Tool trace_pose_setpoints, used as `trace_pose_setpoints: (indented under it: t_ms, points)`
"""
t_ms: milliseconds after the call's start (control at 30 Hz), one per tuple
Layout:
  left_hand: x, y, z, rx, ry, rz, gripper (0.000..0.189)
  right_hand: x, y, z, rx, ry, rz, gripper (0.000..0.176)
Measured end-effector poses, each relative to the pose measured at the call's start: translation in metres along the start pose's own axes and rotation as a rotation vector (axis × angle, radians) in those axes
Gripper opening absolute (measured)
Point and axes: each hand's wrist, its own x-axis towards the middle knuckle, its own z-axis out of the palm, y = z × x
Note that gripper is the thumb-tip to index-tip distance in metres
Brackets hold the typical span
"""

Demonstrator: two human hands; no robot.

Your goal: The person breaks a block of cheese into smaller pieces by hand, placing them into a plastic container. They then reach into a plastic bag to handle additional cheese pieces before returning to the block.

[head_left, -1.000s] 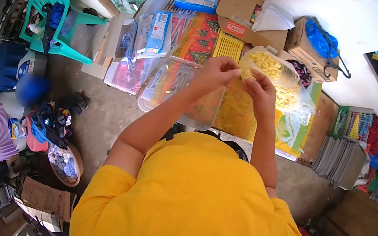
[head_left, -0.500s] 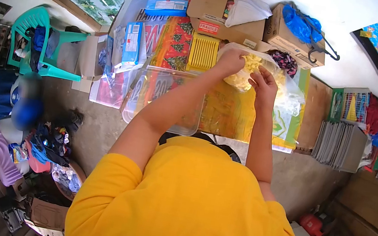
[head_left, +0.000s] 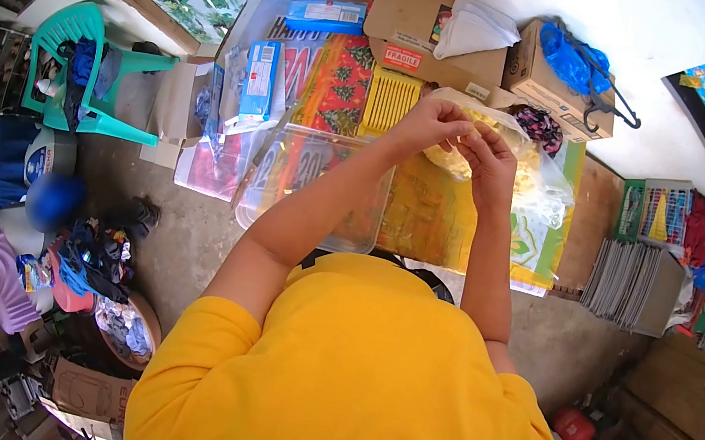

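My left hand and my right hand meet fingertip to fingertip above the table, both with fingers pinched. What sits between the fingertips is too small to make out. Just behind and below them lies a clear plastic bag with many small pale yellow pieces in it, partly hidden by my hands. Left of the bag stands a yellow ridged tray or stack of yellow strips. A clear plastic lid or shallow bin lies under my left forearm.
Blue boxes, a cardboard box marked fragile and another carton with a blue bag stand on the table. A long knife-like blade lies at left. A green chair and a stack of grey panels flank the table.
My left hand has lifted from the bag's opening toward my right hand, and their fingertips have come together. The right fingers have closed into a pinch. The view has shifted slightly.
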Motion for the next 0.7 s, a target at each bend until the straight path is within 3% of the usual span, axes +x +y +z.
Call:
trace_pose_setpoints:
  t_ms: [200, 400, 700]
  points:
    - [0.014, -0.011, 0.002, -0.055, -0.020, -0.043, 0.024, 0.006, 0.003, -0.011, 0.040, 0.018, 0.020, 0.027]
    - [0.036, -0.025, 0.010, -0.061, 0.191, -0.155, 0.023, 0.018, 0.009, -0.029, 0.012, 0.149, -0.010, 0.029]
    - [0.055, -0.024, 0.012, 0.049, 0.243, -0.107, 0.016, 0.025, 0.012, -0.032, -0.049, 0.202, -0.056, 0.027]
